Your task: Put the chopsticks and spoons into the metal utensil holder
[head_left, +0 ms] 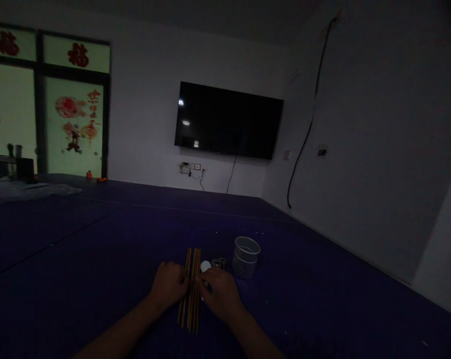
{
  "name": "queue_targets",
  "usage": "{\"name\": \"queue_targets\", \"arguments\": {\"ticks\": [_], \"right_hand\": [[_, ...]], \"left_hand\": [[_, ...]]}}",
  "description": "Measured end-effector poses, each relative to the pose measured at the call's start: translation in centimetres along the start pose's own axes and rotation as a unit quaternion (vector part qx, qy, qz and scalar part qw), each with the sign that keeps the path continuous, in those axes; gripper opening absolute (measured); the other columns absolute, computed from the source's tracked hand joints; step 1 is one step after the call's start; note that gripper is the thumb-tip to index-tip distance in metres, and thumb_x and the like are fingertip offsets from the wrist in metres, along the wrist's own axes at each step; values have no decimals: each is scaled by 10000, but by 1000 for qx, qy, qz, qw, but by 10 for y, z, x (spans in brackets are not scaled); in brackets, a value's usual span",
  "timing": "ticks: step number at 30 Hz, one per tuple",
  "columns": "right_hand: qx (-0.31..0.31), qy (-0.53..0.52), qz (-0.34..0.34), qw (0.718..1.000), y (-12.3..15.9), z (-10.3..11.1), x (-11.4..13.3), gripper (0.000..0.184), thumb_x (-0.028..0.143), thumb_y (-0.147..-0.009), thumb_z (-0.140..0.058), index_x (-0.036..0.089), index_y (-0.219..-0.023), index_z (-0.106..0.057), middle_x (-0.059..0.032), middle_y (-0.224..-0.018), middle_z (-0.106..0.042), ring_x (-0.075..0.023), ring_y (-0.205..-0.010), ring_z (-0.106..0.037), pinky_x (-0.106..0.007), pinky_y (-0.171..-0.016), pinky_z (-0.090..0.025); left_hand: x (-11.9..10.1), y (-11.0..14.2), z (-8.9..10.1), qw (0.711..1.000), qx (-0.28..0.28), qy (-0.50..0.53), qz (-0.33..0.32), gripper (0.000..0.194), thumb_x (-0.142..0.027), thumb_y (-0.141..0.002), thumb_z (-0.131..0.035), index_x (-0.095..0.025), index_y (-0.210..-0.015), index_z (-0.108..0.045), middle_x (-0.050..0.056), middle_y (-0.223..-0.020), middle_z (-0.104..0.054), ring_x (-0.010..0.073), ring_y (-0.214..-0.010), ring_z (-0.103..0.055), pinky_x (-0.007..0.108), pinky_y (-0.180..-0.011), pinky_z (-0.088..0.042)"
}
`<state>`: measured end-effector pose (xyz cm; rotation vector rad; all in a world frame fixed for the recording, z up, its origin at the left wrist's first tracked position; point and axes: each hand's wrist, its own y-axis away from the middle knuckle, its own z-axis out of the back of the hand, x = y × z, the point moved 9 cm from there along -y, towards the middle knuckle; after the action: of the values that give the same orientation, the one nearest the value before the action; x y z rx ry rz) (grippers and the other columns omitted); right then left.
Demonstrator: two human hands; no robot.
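Several yellowish-brown chopsticks (191, 304) lie side by side on the dark blue-purple surface, pointing away from me. At their left edge is my left hand (168, 285), its fingers curled and closed against the sticks. My right hand (222, 291) is at their right edge, thumb and fingers closed together on them. A white round object (205, 266), partly covered by my right hand, sits just beyond it. Next to that show the handles of scissors (221, 261), whose blades are hidden. To the right stands an upright grey perforated holder (244, 262).
The blue-purple surface (135, 239) reaches to the walls. Clear plastic sheeting (31, 190) and small orange objects (89, 175) lie at the far left. A television (228, 122) hangs on the back wall above sockets and cables. A black cable (307, 129) hangs down the right wall.
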<state>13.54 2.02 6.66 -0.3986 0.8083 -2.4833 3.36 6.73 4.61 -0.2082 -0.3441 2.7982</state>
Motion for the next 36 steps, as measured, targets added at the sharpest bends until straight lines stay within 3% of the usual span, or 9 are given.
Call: {"name": "queue_targets", "arguments": {"ticks": [25, 36], "right_hand": [[25, 7, -2, 1000, 0, -2, 1, 259, 227, -915, -438, 215, -786, -662, -18, -781, -694, -144, -782, -622, -235, -712, -407], [16, 5, 0, 1000, 0, -3, 0, 253, 212, -903, -450, 211, -765, -661, -19, -785, -694, -137, -763, -618, -228, -696, -403]], "left_hand": [[0, 2, 5, 1000, 21, 0, 5, 334, -333, -822, -400, -168, -684, -656, 100, -764, -697, 257, -802, -647, 375, -773, -395], [1, 4, 4, 999, 7, -31, 21, 410, -383, -832, -364, -131, -818, -687, 163, -861, -697, 303, -900, -638, 443, -861, -369]]}}
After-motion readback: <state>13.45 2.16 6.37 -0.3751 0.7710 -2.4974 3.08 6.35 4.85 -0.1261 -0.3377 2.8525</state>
